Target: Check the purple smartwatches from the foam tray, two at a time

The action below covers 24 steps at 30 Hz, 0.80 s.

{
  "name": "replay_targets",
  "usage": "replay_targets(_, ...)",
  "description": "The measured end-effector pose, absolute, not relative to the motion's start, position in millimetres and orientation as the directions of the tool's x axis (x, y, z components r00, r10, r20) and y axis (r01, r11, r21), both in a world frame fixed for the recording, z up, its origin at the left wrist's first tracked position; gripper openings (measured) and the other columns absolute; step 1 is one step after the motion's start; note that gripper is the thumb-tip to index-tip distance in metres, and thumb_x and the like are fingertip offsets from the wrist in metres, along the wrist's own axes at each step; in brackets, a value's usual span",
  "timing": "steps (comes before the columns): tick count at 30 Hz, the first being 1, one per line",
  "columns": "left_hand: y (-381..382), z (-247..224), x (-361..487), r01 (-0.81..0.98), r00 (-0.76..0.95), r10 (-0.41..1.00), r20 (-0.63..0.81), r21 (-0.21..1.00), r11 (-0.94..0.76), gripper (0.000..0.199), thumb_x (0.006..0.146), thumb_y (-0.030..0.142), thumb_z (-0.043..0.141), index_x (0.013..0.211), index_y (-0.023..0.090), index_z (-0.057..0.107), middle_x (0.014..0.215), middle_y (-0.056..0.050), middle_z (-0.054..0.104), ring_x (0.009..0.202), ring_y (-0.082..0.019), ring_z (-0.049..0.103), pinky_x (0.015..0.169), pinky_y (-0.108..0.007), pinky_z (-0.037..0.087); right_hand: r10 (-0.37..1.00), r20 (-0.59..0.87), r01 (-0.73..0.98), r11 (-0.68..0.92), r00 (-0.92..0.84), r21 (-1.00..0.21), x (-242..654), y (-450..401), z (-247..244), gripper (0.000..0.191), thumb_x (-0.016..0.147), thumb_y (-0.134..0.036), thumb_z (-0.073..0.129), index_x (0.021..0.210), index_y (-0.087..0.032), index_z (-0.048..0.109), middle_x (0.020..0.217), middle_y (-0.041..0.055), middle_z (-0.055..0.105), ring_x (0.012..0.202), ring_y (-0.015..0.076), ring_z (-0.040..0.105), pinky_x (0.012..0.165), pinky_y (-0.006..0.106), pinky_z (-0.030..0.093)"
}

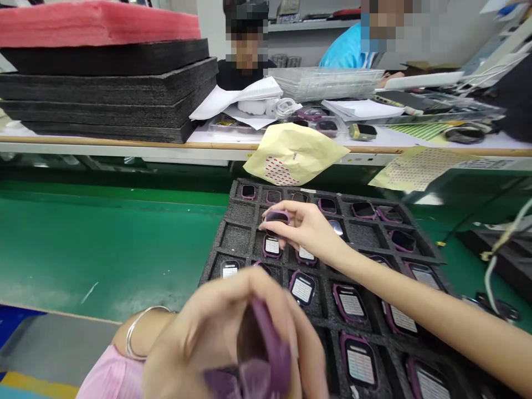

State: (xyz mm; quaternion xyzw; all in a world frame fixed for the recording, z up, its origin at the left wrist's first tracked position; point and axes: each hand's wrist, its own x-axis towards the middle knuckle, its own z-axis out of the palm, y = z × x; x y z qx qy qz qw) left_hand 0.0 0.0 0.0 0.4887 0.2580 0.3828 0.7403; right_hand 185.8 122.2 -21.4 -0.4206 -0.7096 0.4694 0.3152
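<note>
Close to the camera, my left hand (pixel 233 332) is wrapped round a purple-framed smartwatch (pixel 276 354), blurred and tilted. A second purple shape shows low between the fingers, too blurred to make out. Farther off, my right hand (pixel 303 224) pinches another purple smartwatch (pixel 277 217) with a dark face, above the left part of a black foam tray (pixel 235 237). Many purple smartwatch bodies sit in the tray's compartments, some with dark faces, others with lit white screens, such as a lit smartwatch (pixel 302 288) in the middle. My left hand and forearm cover the tray's near left part.
The tray rests on a green bench top (pixel 103 244). Behind it, a raised shelf (pixel 124 148) carries stacked black foam trays (pixel 108 91), papers and clear plastic trays (pixel 324 83). Yellow paper (pixel 295 155) hangs over its edge. Two people sit beyond; a cable (pixel 492 277) hangs at right.
</note>
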Motion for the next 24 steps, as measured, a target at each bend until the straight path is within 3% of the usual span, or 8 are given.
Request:
replay_targets(2,24,-2,10,-0.384,0.55,0.83,0.093,0.91,0.153,0.044,0.064,0.047,0.076,0.096,0.024,0.055,0.083,-0.002,0.061,0.045,-0.009,0.055,0.032,-0.017,0.036,0.906,-0.081,0.224,0.015,-0.416,-0.974,205,109,-17,0.034,0.08,-0.033,0.068,0.107,-0.013,0.062,0.079,0.0047,0.067,0.044,0.0057,0.049,0.035,0.016,0.035)
replay_targets(4,46,-11,19,-0.339,0.4,0.911,0.104,0.94,0.042,0.032,0.073,0.025,0.072,0.098,0.023,0.054,0.078,0.001,0.059,0.046,-0.005,0.051,0.035,-0.013,0.033,0.886,-0.165,0.115,-0.127,-0.433,-0.985,222,100,-17,0.039,0.084,-0.032,0.064,0.119,-0.017,0.058,0.092,0.0069,0.067,0.052,0.007,0.053,0.038,0.016,0.04)
replay_targets(6,63,-21,27,-0.245,0.333,0.94,0.072,0.969,0.012,0.027,0.077,0.017,0.066,0.1,0.021,0.052,0.068,0.004,0.057,0.042,-0.002,0.044,0.038,-0.012,0.032,0.869,-0.199,0.017,-0.214,-0.454,-0.977,236,94,-21,0.041,0.086,-0.031,0.062,0.125,-0.02,0.056,0.093,0.0062,0.065,0.061,0.0098,0.057,0.042,0.017,0.045)
replay_targets(12,72,-30,36,0.018,0.373,0.927,-0.032,0.999,0.028,0.026,0.074,0.007,0.053,0.096,0.019,0.048,0.056,0.009,0.049,0.036,-0.003,0.035,0.037,-0.015,0.027,0.862,-0.14,-0.081,-0.204,-0.487,-0.976,249,90,-27,0.04,0.086,-0.03,0.064,0.124,-0.019,0.059,0.075,0.0001,0.059,0.056,0.0079,0.053,0.047,0.02,0.052)
replay_targets(16,67,-28,35,0.129,0.375,0.927,-0.002,0.99,-0.05,0.027,0.067,0.003,0.05,0.087,0.019,0.049,0.065,0.008,0.045,0.043,-0.004,0.04,0.042,-0.018,0.031,0.817,-0.147,-0.133,-0.262,-0.557,-0.956,251,91,-26,0.041,0.089,-0.032,0.06,0.128,-0.021,0.055,0.084,0.0035,0.064,0.049,0.0076,0.056,0.043,0.022,0.052)
replay_targets(24,68,-32,39,0.187,0.339,0.935,0.1,0.967,-0.171,0.022,0.07,0.008,0.054,0.087,0.02,0.047,0.074,0.006,0.045,0.06,-0.009,0.043,0.057,-0.021,0.036,0.757,-0.152,-0.217,-0.364,-0.635,-0.906,258,86,-27,0.042,0.087,-0.027,0.063,0.128,-0.022,0.055,0.092,0.0073,0.066,0.052,0.0089,0.058,0.043,0.021,0.05)
